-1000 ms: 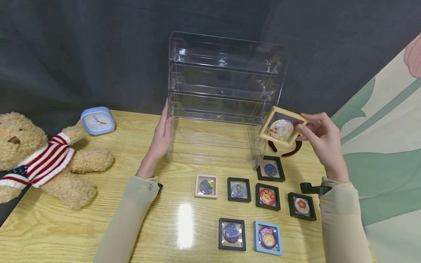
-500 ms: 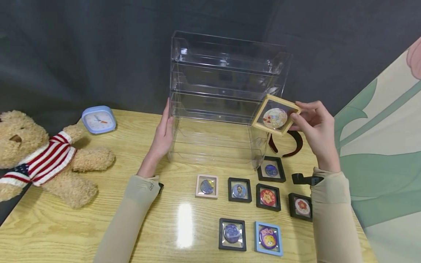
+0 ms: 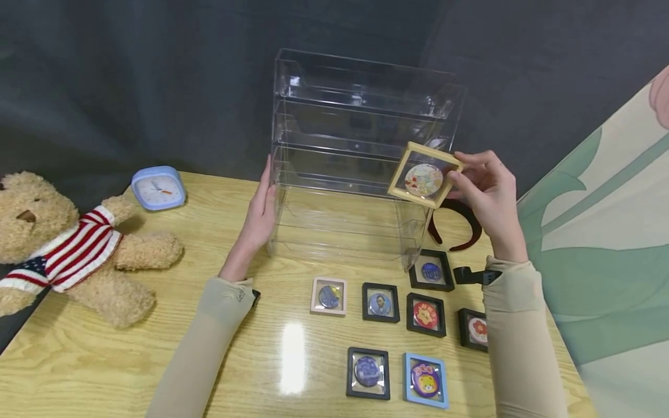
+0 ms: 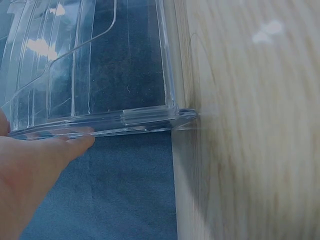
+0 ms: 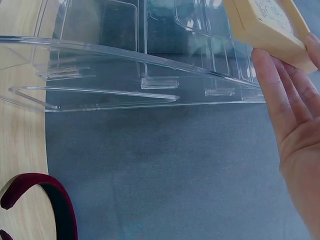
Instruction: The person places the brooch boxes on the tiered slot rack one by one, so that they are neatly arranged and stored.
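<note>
My right hand (image 3: pixel 487 191) pinches the right edge of a square wooden-coloured display frame (image 3: pixel 399 174) with a round badge (image 3: pixel 424 180) inside. The frame is tilted and overlaps the right front of a clear acrylic tiered rack (image 3: pixel 334 184) in the head view. In the right wrist view, fingers (image 5: pixel 280 95) support the frame (image 5: pixel 270 37) from below, with the thumb at its edge. My left hand (image 3: pixel 259 216) rests with straight fingers against the rack's left side. The left wrist view shows that hand (image 4: pixel 35 165) touching the clear side panel (image 4: pixel 145 120).
Several badge frames lie in front of the rack, including a pink one (image 3: pixel 328 296), a light-blue one (image 3: pixel 425 380) and a black one (image 3: pixel 431 270). A dark red headband (image 3: pixel 473 223) lies behind them. At left are a blue clock (image 3: pixel 158 188) and a teddy bear (image 3: pixel 83 249).
My right hand has carried the wooden-coloured frame left and upward, closer in front of the rack, uncovering more of the headband. My left hand stays at the rack's side.
</note>
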Tool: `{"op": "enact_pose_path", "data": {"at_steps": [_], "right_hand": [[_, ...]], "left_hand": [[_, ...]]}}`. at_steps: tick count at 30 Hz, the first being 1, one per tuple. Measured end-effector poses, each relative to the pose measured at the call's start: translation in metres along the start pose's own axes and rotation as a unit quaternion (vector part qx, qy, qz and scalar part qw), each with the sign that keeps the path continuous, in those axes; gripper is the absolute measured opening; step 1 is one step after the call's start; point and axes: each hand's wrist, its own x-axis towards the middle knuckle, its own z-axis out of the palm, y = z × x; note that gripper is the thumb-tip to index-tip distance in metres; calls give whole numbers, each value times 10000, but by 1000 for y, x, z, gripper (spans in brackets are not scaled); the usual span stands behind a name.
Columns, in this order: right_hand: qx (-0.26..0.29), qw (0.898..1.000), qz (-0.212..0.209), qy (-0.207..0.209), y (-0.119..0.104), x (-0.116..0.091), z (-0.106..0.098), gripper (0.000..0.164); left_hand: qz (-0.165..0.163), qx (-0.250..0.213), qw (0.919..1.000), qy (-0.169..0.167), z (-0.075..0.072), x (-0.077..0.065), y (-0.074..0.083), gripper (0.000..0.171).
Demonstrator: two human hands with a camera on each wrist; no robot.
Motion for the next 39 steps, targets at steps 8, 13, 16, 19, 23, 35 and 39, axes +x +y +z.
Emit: {"op": "enact_pose_path", "data": {"at_steps": [8, 13, 16, 19, 23, 35, 39], "right_hand": [[-80, 9999, -67, -10, -1, -1, 1, 26], [-249, 9995, -182, -53, -1, 1, 2, 25], [-354, 9992, -194, -29, -1, 2, 3, 25], [-291, 9993, -214, -33, -1, 1, 5, 25], [-161, 9994, -296, -123, 2, 1, 9, 28], [-334, 9988, -324, -135, 3, 3, 16, 26], [-198, 9992, -323, -157, 1, 7, 21, 25]], "left_hand": [[243, 168, 9995, 63, 1, 2, -21, 59], [279, 168, 9995, 59, 2, 2, -21, 59], [230, 213, 9995, 70, 2, 3, -21, 58], [189, 205, 9996, 73, 2, 4, -22, 59], [176, 184, 9996, 72, 1, 4, -23, 59], [231, 228, 9994, 70, 2, 2, -22, 59], [228, 241, 9994, 70, 1, 2, -22, 59]]}}
